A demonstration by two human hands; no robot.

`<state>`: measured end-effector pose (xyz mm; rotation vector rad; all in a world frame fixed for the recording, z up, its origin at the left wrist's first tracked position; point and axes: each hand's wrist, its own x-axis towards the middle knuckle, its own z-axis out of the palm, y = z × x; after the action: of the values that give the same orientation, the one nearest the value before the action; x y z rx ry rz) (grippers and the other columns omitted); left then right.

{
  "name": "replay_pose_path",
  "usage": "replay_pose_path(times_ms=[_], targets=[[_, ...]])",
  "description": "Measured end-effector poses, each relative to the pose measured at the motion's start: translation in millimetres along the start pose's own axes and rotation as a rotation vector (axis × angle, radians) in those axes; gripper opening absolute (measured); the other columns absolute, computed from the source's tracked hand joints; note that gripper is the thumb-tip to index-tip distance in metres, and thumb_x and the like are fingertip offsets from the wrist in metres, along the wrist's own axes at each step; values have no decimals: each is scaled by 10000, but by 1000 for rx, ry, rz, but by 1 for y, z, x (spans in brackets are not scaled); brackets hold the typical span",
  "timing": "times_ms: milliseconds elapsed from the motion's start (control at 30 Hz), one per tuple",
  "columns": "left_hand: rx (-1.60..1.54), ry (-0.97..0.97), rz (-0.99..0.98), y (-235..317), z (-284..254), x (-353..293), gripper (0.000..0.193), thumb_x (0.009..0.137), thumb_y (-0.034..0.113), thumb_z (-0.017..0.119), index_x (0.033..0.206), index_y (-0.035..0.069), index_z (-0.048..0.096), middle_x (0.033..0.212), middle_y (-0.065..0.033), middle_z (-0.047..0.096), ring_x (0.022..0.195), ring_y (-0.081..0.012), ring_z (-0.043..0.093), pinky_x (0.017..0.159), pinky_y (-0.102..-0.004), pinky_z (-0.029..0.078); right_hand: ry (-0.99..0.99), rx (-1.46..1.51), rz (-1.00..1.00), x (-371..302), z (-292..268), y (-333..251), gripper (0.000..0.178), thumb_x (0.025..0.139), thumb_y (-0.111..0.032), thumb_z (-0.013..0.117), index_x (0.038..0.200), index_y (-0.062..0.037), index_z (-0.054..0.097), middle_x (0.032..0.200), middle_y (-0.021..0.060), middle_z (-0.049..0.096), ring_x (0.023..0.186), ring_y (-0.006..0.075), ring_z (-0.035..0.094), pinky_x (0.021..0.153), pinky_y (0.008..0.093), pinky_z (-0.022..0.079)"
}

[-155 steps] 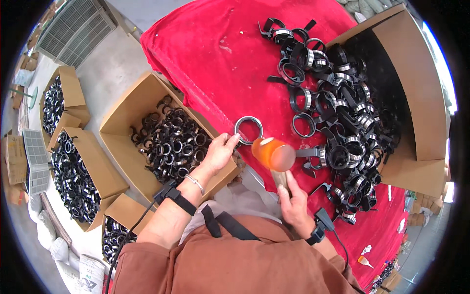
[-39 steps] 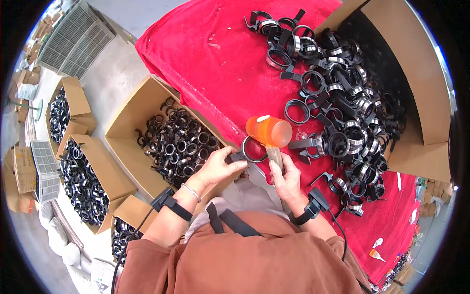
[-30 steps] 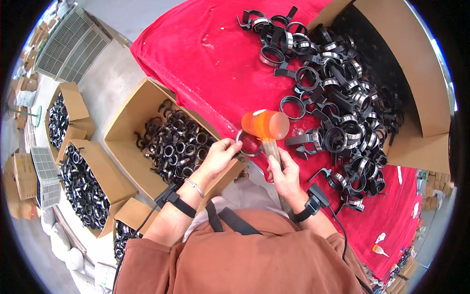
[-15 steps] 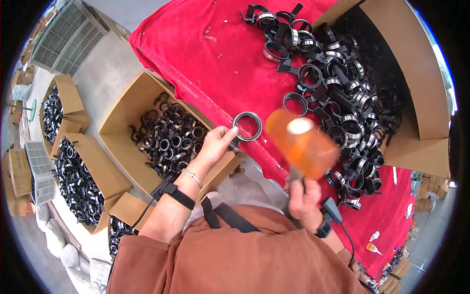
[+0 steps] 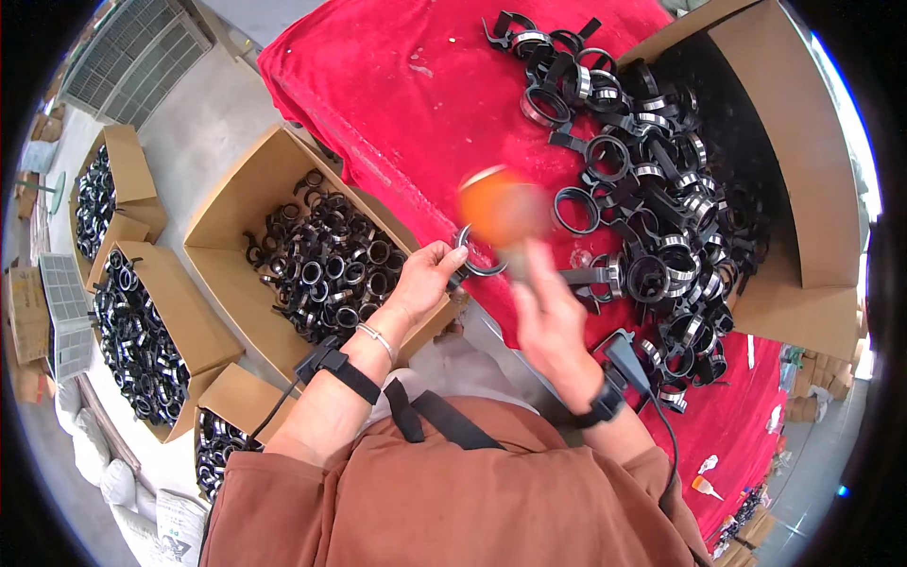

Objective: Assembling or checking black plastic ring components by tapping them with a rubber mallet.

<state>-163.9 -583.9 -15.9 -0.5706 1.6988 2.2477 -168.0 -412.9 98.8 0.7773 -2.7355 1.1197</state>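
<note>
L hand (image 5: pixel 422 283) pinching blk/silver ring (image 5: pixel 486 272) nr edge of red tabletop (image 5: pixel 397 123); R hand (image 5: pixel 553 326) gripping orange mallet (image 5: pixel 501 203), blurred, head partly hiding ring; piled rings (image 5: pixel 699 208) to R

A red-draped table (image 5: pixel 387 113) is spread beyond and to the right of the two grips. To the right of the right hand (image 5: pixel 548 317), a heap of black and silver rings (image 5: pixel 652 175) is borne on it, backed by an open cardboard box (image 5: pixel 822 189); well behind the hand, a small orange bottle (image 5: pixel 701 485) is seen. Left of the left hand (image 5: pixel 423 279), the grey floor (image 5: pixel 203 104) is occupied by white sacks (image 5: pixel 90 439).
</note>
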Motion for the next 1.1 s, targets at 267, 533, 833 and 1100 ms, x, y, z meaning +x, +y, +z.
replay_pose_path(times_ms=[267,533,833,1100], targets=[[-149,60,-105,10,3,-6,242,914,232,590,752,54,559,665,26,524,587,-65,436,533,-240,378,42,258,215,27,-6,-10,506,883,-50,557,1363,-23,400,1023,197,624,909,246,639,789,326,490],[181,83,-60,5,6,-9,206,924,225,573,805,58,584,703,30,552,628,-57,470,586,-215,392,-53,-91,290,8,-12,32,469,897,-105,549,1351,-102,431,881,261,614,767,400,617,680,425,493],[84,111,-26,10,13,-6,241,905,282,597,808,61,587,698,44,520,661,-54,423,613,-233,370,-87,203,538,-3,9,31,470,920,-108,505,1376,-65,397,967,164,652,838,185,640,753,285,500],[-4,142,19,10,13,-11,245,903,254,604,779,44,577,672,34,502,620,-59,427,566,-241,373,70,625,658,-13,-7,2,482,966,-169,431,1431,-122,312,667,-20,489,519,39,456,467,198,418]])
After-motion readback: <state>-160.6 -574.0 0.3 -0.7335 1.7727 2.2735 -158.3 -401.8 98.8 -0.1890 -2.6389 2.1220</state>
